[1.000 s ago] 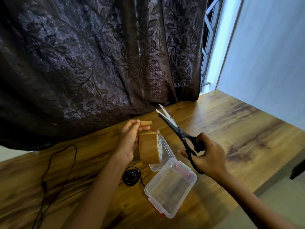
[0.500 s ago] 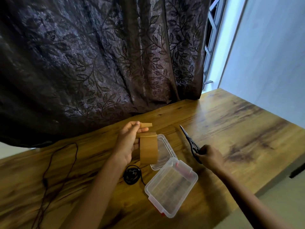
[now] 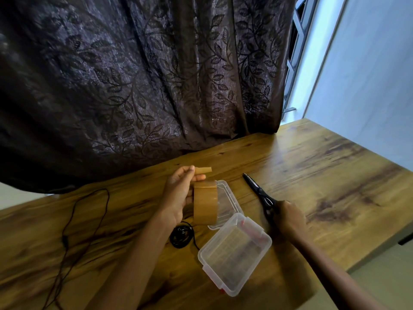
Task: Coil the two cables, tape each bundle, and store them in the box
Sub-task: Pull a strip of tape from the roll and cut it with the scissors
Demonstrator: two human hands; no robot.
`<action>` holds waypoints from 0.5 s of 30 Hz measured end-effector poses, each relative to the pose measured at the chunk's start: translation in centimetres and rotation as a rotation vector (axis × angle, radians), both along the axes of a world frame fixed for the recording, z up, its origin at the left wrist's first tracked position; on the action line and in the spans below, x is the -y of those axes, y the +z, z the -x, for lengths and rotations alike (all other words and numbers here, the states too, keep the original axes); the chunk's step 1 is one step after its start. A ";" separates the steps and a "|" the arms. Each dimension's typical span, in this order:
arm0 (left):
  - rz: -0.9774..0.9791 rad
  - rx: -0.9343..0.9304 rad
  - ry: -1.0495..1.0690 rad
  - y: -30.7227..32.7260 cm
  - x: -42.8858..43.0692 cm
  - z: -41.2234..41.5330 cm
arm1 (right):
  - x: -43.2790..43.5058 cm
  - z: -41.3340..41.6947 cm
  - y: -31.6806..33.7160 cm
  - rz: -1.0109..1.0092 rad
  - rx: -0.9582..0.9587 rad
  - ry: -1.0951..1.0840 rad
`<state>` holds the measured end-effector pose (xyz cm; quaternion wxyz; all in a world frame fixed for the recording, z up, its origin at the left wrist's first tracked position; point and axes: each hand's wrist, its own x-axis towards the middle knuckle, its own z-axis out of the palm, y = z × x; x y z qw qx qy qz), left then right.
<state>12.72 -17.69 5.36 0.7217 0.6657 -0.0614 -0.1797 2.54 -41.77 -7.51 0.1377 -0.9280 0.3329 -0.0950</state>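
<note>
Head view: left hand [image 3: 178, 193] grips the tape roll [image 3: 205, 203], a cut strip [image 3: 203, 170] pinched at its fingertips. Right hand [image 3: 289, 220] is closed on the scissors [image 3: 259, 193], blades together, flat on the table [image 3: 335, 175].

Dark leaf-patterned curtain [image 3: 143, 81], wooden table [image 3: 324, 175], barred window [image 3: 297, 41], pale wall [image 3: 368, 74].

Coiled black cable [image 3: 180, 236] beside open clear box [image 3: 234, 253]; other cable [image 3: 73, 231] uncoiled.
</note>
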 end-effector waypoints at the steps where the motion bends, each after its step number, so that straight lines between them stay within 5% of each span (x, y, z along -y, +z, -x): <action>1: 0.006 -0.006 -0.001 0.0 0.0 0.1 | -0.2 -0.1 0.4 -0.001 0.039 0.021; 4: 0.027 -0.025 -0.001 0.0 0.2 0.2 | -2.1 -0.6 2.6 -0.082 0.256 0.144; 7: 0.036 -0.030 0.006 0.0 0.5 0.3 | -5.8 -0.7 6.4 -0.503 0.429 0.286; 12: 0.058 -0.028 0.010 0.1 1.0 0.8 | -10.0 -0.3 9.0 -1.008 0.405 0.551; 15: 0.065 -0.032 -0.002 0.3 1.2 1.0 | -10.4 -0.6 8.7 -1.023 0.475 0.526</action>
